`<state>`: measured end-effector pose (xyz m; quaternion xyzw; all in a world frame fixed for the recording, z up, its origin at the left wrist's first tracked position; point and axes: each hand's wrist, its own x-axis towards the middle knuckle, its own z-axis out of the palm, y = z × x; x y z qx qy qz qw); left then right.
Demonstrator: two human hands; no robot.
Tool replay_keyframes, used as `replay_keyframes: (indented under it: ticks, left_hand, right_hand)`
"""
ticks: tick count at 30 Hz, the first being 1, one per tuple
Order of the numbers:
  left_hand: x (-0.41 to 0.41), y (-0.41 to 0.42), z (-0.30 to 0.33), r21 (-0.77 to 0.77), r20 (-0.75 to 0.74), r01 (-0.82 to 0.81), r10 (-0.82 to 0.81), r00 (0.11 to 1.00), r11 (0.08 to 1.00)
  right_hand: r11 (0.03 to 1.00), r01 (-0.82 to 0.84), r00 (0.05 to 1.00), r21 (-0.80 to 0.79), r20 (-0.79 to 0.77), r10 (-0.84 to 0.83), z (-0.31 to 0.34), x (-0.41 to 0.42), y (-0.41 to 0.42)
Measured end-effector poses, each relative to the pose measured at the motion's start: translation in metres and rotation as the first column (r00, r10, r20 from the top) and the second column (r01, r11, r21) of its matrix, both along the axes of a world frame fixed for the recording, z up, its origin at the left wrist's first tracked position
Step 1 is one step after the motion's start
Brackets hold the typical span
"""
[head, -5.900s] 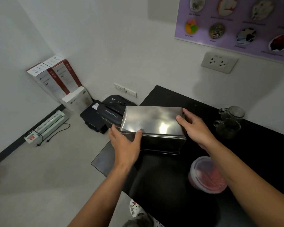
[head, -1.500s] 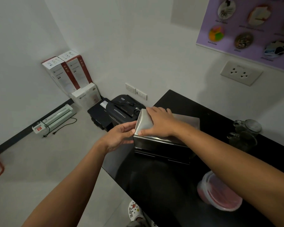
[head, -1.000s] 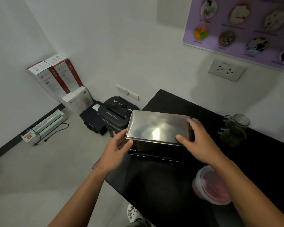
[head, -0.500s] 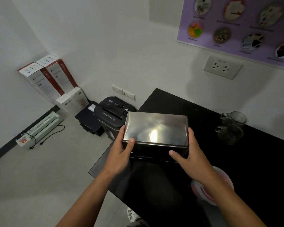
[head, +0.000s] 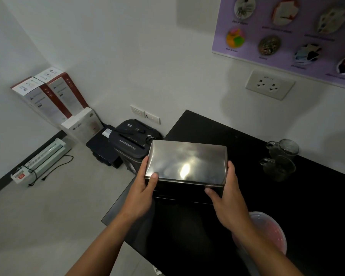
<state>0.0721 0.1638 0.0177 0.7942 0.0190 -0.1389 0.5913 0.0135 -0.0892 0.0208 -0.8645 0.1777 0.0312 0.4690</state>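
Since a second ago my right hand (head: 226,204) has slid off the top of the steel box (head: 187,162) to its right end.
Now my hands clamp the box between them. My left hand (head: 141,193) grips the left end with the thumb over the top edge, and my right thumb presses the dark front face. The box sits on the black counter (head: 197,236) near its left corner, shiny top up. Two glass mugs (head: 279,168) stand well apart to its right.
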Motion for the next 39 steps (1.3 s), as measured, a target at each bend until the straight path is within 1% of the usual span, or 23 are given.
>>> replay_keyframes:
  ticks: [7, 13, 17, 21, 24, 29, 36, 39]
  left_hand:
    - [0.049, -0.014, 0.008, 0.016, 0.019, 0.062, -0.062, 0.998, 0.998]
    - [0.12, -0.036, -0.002, 0.012, 0.047, 0.112, -0.112, 0.993, 0.994]
    - [0.165, -0.061, 0.002, 0.016, 0.08, 0.116, -0.117, 0.99, 0.993]
    - [0.2, -0.084, 0.005, -0.051, 0.044, 0.099, -0.097, 0.994, 0.994]
    - [0.221, -0.094, 0.005, -0.057, 0.042, 0.117, -0.115, 0.993, 0.992]
    - [0.244, -0.102, 0.0, -0.056, 0.022, 0.138, -0.137, 0.99, 0.989]
    - [0.263, -0.104, -0.016, -0.102, 0.003, 0.139, -0.139, 0.99, 0.985]
    - [0.264, -0.105, -0.013, -0.1, 0.021, 0.155, -0.154, 0.988, 0.983]
  right_hand:
    - [0.994, 0.094, 0.995, 0.046, 0.014, -0.095, 0.001, 0.025, 0.003]
    - [0.983, 0.184, 0.981, -0.006, 0.059, -0.184, 0.001, 0.066, -0.004]
    - [0.973, 0.232, 0.969, 0.016, 0.082, -0.232, 0.003, 0.1, -0.018]
    - [0.957, 0.291, 0.952, 0.011, 0.094, -0.291, 0.008, 0.129, -0.03]
    - [0.954, 0.3, 0.946, 0.007, 0.128, -0.298, 0.007, 0.144, -0.036]
    - [0.949, 0.316, 0.934, 0.017, 0.171, -0.314, 0.003, 0.159, -0.043]
    - [0.945, 0.327, 0.93, 0.011, 0.173, -0.324, -0.002, 0.171, -0.048]
    - [0.944, 0.329, 0.928, 0.017, 0.177, -0.327, -0.004, 0.171, -0.047]
